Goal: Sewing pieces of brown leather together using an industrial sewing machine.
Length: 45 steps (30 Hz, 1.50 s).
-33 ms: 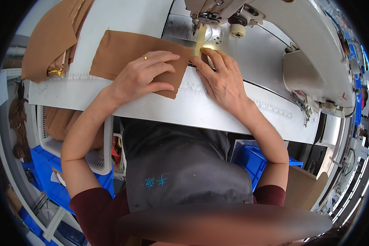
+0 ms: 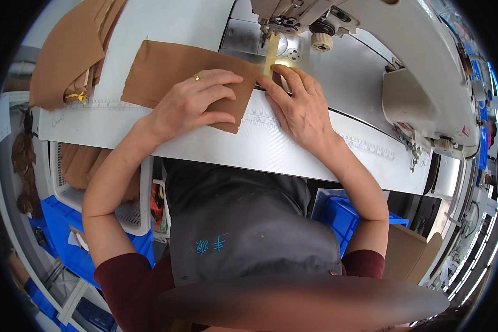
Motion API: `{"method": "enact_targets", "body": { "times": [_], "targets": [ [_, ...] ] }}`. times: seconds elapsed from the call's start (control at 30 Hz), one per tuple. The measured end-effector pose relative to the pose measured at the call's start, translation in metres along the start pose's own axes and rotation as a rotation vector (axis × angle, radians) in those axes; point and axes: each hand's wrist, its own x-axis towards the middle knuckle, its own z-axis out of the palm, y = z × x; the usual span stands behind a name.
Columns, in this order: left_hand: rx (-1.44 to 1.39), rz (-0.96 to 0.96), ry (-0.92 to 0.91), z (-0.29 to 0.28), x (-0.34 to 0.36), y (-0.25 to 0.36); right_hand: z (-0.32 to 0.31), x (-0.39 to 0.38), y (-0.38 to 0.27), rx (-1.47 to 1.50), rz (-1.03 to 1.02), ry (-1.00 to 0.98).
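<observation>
Brown panel (image 2: 174, 63): flat on the white table (image 2: 177, 22) — likely light, limp, easily creased; best pressed near its edges.
Left hand (image 2: 191, 103): open, my fingers curved over the panel.
Right hand (image 2: 301, 105): fingertips at the yellow strip (image 2: 270, 55) — pinching or not, I can't tell.

White tbl (image 2: 171, 22) w/ ruler marks (image 2: 365, 145); on it brown panel (image 2: 166, 66), brown pcs (image 2: 66, 66) L, sewing mach. (image 2: 420, 39) R

The brown panel (image 2: 169, 65) looks matt and smooth; the machine bed (image 2: 340, 74), shiny metal; the basket (image 2: 145, 196), plastic.
</observation>
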Motion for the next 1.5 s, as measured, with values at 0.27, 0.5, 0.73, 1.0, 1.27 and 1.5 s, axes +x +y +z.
{"method": "enact_targets", "body": {
  "times": [0.27, 0.5, 0.73, 1.0, 1.27, 1.5],
  "targets": [
    [-0.003, 0.051, 0.033, -0.001, 0.000, 0.000, 0.004, -0.001, 0.000, -0.005, 0.005, 0.066],
    [0.081, 0.029, -0.009, -0.002, 0.012, -0.003, 0.004, 0.002, -0.008, 0.086, -0.087, -0.037],
    [0.153, 0.043, 0.149, 0.015, 0.030, -0.015, 0.008, 0.017, 0.021, -0.002, -0.134, 0.033],
    [0.351, 0.061, 0.148, 0.022, 0.052, -0.029, 0.010, 0.024, 0.042, -0.009, 0.024, 0.032],
    [0.275, 0.013, 0.137, 0.022, 0.062, -0.033, 0.011, 0.028, 0.042, 0.055, 0.039, 0.048],
    [0.250, 0.027, 0.152, 0.022, 0.062, -0.037, 0.011, 0.029, 0.045, 0.040, 0.037, 0.034]
  ]
}}
